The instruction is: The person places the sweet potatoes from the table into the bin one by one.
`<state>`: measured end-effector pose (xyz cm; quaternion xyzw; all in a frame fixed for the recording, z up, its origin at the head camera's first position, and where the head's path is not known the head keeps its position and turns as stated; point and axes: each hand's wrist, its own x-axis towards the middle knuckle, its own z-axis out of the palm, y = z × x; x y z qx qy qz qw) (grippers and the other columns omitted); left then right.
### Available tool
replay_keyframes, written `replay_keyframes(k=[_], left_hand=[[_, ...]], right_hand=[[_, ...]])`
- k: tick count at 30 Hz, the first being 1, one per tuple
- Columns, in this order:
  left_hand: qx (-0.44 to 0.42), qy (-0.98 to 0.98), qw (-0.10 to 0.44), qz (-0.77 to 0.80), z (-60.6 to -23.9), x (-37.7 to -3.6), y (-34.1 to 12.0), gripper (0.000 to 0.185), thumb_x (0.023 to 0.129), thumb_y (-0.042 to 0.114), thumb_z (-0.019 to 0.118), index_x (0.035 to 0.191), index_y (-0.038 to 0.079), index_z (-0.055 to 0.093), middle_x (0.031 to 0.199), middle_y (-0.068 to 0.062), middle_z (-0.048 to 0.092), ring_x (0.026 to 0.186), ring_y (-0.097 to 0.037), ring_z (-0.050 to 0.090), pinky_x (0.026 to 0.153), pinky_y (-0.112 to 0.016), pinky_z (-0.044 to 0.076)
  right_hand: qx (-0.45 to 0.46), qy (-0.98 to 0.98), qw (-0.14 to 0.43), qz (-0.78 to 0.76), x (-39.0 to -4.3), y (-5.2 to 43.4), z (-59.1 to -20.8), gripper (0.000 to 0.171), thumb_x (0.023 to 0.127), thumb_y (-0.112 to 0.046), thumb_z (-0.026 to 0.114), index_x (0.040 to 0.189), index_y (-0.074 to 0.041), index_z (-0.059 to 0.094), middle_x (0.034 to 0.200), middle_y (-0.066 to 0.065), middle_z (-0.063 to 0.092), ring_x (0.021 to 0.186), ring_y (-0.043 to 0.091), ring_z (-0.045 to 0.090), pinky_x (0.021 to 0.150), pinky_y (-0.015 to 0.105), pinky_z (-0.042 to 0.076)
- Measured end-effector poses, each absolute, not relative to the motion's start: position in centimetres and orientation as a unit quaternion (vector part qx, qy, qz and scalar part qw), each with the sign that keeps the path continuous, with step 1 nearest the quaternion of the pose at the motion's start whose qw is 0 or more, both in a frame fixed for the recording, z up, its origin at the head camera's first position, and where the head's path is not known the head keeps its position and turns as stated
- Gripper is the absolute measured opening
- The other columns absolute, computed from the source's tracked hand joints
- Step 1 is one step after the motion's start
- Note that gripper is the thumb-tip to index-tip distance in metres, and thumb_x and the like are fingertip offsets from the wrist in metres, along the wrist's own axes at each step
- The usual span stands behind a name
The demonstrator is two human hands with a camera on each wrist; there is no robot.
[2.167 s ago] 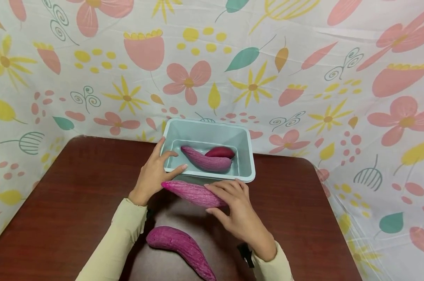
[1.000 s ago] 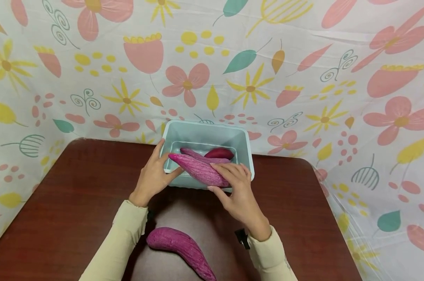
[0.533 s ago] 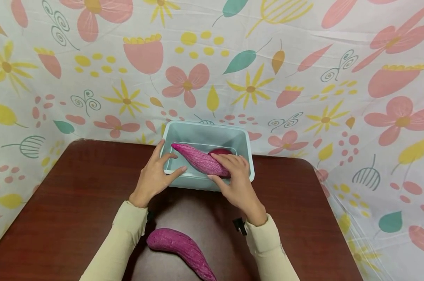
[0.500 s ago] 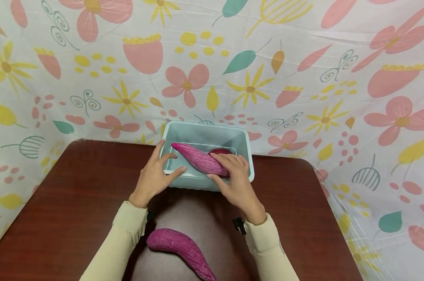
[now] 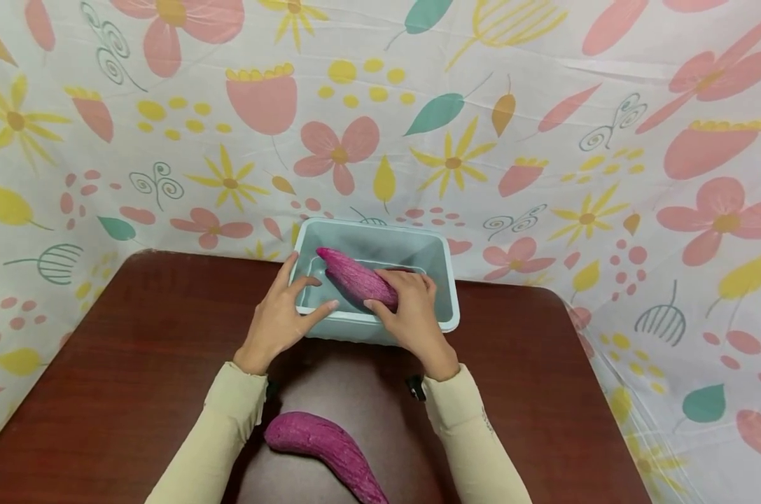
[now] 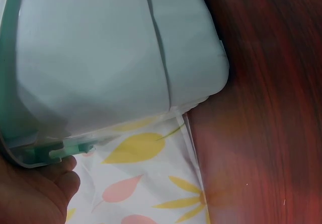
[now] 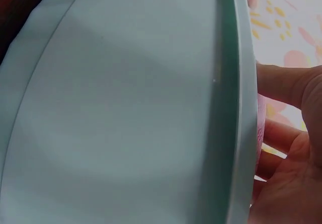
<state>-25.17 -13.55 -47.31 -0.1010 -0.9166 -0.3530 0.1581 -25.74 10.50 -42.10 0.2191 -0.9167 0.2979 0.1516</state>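
Note:
In the head view, my right hand (image 5: 414,304) grips a ridged purple sweet potato (image 5: 355,276) inside a light blue plastic bin (image 5: 380,318). The sweet potato's bright pink tip points to the far left. Over the bin's left front corner, my left hand (image 5: 279,311) holds the rim, thumb and index finger reaching inside. Both the sweet potato and my hand cover most of what lies under them in the bin. Another curved purple sweet potato (image 5: 323,444) lies on the table close to me. The right wrist view shows my fingers (image 7: 282,136) behind the rim.
The dark wooden table (image 5: 525,392) carries a greyish patch in front of the bin. Behind the bin hangs a white floral cloth (image 5: 380,105), close to its back wall, and it also runs along both sides.
My right hand has carried its sweet potato from in front of the bin up over the rim and down inside, slightly leftward lately. My left hand has stayed at the corner.

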Motion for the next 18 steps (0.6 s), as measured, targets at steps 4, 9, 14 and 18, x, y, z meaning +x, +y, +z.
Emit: replay_keyframes(k=[4, 9, 14, 18], left_hand=[[-0.105, -0.916, 0.153, -0.355, -47.3, -25.1, -13.5, 0.053, 0.086, 0.068, 0.066, 0.116, 0.025, 0.068, 0.168, -0.008, 0.022, 0.129, -0.036, 0.056, 0.059, -0.036, 0.052], [-0.110, -0.915, 0.151, -0.357, -47.7, -25.0, -13.2, 0.051, 0.086, 0.068, 0.066, 0.114, 0.024, 0.068, 0.168, -0.009, 0.023, 0.130, -0.035, 0.056, 0.059, -0.034, 0.051], [-0.108, -0.916, 0.159, -0.351, -47.6, -25.2, -13.4, 0.052, 0.086, 0.067, 0.066, 0.114, 0.023, 0.069, 0.168, -0.009, 0.024, 0.133, -0.036, 0.054, 0.063, -0.041, 0.055], [-0.105, -0.916, 0.165, -0.349, -47.3, -25.3, -13.7, 0.052, 0.086, 0.067, 0.067, 0.114, 0.023, 0.069, 0.167, -0.009, 0.025, 0.135, -0.037, 0.053, 0.064, -0.044, 0.055]], right_hand=[[0.214, -0.919, 0.152, 0.294, -26.0, 9.9, -42.5, 0.049, 0.086, -0.026, 0.081, 0.131, -0.011, 0.066, 0.123, 0.010, 0.071, 0.119, 0.032, 0.059, 0.111, 0.063, 0.024], [0.204, -0.920, 0.154, 0.297, -25.7, 9.8, -43.1, 0.048, 0.088, -0.025, 0.079, 0.131, -0.011, 0.065, 0.119, 0.011, 0.071, 0.119, 0.035, 0.055, 0.111, 0.064, 0.023], [0.203, -0.906, 0.176, 0.327, -25.2, 10.1, -42.8, 0.044, 0.088, -0.024, 0.079, 0.129, -0.011, 0.066, 0.120, 0.012, 0.068, 0.121, 0.035, 0.052, 0.110, 0.063, 0.022], [0.209, -0.897, 0.185, 0.343, -24.4, 10.5, -42.5, 0.045, 0.088, -0.024, 0.080, 0.129, -0.011, 0.067, 0.126, 0.012, 0.067, 0.122, 0.034, 0.052, 0.110, 0.061, 0.023]])
